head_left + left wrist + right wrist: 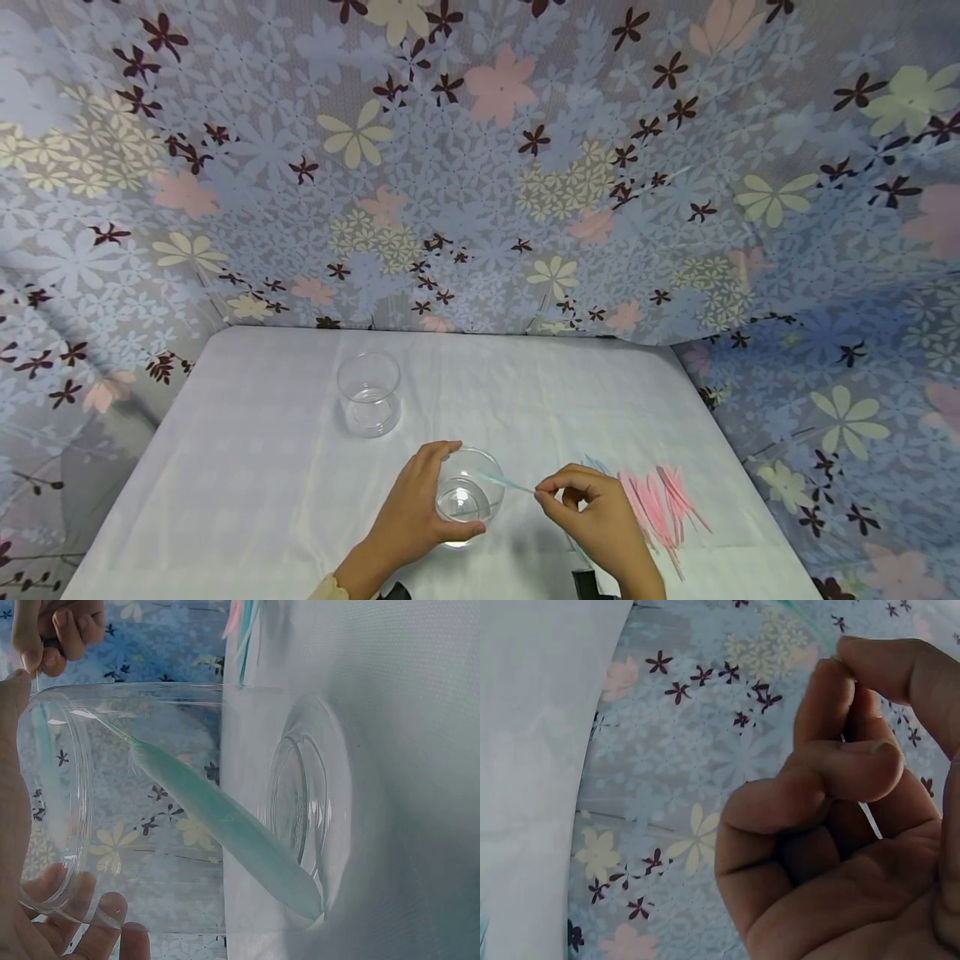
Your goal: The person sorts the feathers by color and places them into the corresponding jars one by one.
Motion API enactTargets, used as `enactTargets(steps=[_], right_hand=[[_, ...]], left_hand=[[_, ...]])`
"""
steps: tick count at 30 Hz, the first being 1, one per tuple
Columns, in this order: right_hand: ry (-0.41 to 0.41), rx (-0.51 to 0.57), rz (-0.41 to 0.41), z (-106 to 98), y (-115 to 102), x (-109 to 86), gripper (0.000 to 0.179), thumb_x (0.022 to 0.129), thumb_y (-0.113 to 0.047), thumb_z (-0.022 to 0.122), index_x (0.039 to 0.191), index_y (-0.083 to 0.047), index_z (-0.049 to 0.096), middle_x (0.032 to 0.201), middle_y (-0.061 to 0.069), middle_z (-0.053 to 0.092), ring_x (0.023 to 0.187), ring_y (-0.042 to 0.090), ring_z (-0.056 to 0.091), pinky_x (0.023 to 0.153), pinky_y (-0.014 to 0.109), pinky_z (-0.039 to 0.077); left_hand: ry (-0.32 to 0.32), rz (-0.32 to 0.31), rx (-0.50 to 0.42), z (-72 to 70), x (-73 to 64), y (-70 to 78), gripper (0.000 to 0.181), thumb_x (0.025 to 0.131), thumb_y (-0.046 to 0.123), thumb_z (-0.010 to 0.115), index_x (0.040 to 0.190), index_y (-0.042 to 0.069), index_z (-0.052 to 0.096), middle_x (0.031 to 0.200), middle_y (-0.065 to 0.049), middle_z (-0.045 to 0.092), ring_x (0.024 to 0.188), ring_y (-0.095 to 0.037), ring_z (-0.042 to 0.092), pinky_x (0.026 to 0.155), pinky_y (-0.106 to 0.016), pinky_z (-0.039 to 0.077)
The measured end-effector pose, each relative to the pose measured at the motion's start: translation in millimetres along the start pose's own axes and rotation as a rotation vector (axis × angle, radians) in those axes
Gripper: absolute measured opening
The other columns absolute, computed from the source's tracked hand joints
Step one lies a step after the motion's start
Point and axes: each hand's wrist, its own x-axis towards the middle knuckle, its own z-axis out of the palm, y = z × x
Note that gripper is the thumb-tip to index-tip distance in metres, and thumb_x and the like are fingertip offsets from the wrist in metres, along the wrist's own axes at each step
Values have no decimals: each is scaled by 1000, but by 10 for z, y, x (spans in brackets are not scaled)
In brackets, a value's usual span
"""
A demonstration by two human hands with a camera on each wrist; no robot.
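Delicately, the thumb and fingertips of the right hand [596,510] pinch the bare quill end of a pale blue feather [504,481], the remaining fingers bent in toward the palm. The feather points leftward, its vane at the mouth of a clear jar [467,498]. Around that jar's rim curve the thumb and fingers of the left hand [412,504], the thumb on the near side and the fingers on the far side. Inside, as the left wrist view shows, a second feather [225,825] leans aslant from near the mouth down to the base. Beside the right hand lie pink feathers [651,504], with some blue feathers [597,463] partly hidden behind it. Farther back and left, another jar [369,396] stands upright on the white-covered table [247,475]; flowered cloth [480,183] hangs beyond.
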Motion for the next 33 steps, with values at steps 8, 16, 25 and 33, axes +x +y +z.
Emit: enactTargets(steps=[8, 16, 25, 33], right_hand=[[-62, 10, -13, 134, -46, 174, 14, 86, -17, 80, 82, -29, 75, 75, -11, 66, 53, 4, 45, 47, 23, 42], [-113, 22, 21, 319, -68, 288, 13, 85, -18, 81, 82, -30, 76, 76, -11, 67, 51, 2, 41, 46, 21, 39], [-85, -113, -43, 457, -84, 358, 14, 84, -15, 82, 82, -29, 78, 78, -21, 66, 57, 2, 44, 51, 21, 42], [-127, -154, -88, 573, -59, 236, 10, 86, -18, 81, 86, -28, 78, 81, -21, 66, 60, 0, 46, 54, 19, 44]], left_hand=[[22, 20, 6, -1, 39, -12, 105, 64, 78, 76, 148, 24, 43, 141, 8, 48, 127, -15, 50, 104, -47, 47], [29, 29, 15, -8, 66, -8, 105, 64, 75, 79, 147, 19, 45, 141, 6, 49, 127, -17, 51, 103, -47, 47], [66, 75, 58, -9, 102, -5, 104, 65, 75, 79, 146, 19, 45, 139, 5, 50, 125, -16, 52, 101, -46, 49], [50, 46, 51, 47, -36, 8, 100, 67, 73, 79, 146, 23, 43, 140, 7, 49, 125, -14, 52, 100, -47, 50]])
